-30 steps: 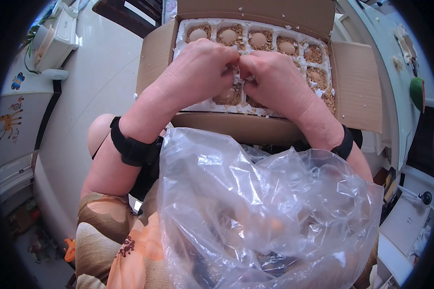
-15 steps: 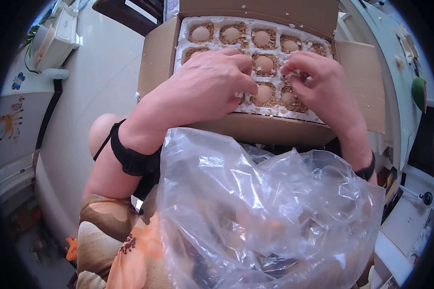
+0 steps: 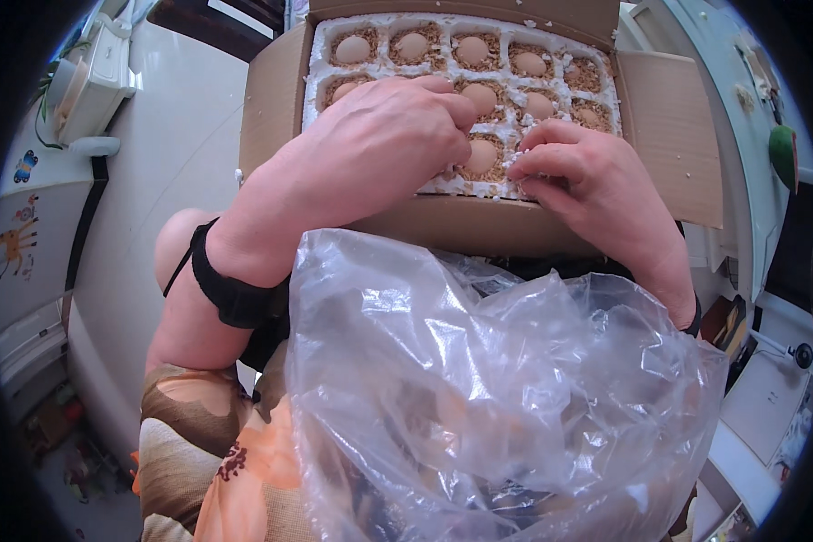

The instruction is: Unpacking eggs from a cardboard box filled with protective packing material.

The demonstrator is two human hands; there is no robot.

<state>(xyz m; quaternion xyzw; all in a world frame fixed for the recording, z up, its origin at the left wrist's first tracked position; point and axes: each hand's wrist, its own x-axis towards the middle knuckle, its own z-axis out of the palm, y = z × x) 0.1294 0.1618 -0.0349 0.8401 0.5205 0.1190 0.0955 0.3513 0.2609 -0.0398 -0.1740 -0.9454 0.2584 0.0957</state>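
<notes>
A white foam tray (image 3: 320,68) sits inside an open cardboard box (image 3: 266,99). Its square pockets hold brown eggs (image 3: 481,156) bedded in tan shavings. My left hand (image 3: 384,131) lies across the tray's left and middle pockets with its fingers curled in. Its fingertips point down beside the front middle egg, and whatever they grip is hidden. At the tray's front edge, right of that egg, my right hand (image 3: 596,172) is closed in a pinch. White foam crumbs (image 3: 522,161) show at its fingertips. Part of the front row is covered by my hands.
A large clear plastic bag (image 3: 506,388) bulges between me and the box. The box's right flap (image 3: 673,135) is folded outward, with white crumbs on it. A pale green table (image 3: 741,163) stands at the right, and a dark wooden chair (image 3: 212,27) is at the far left.
My right hand has moved down and left to the tray's front edge, uncovering eggs at the right. My left hand has shifted only slightly, and the box sits a little farther left in view.
</notes>
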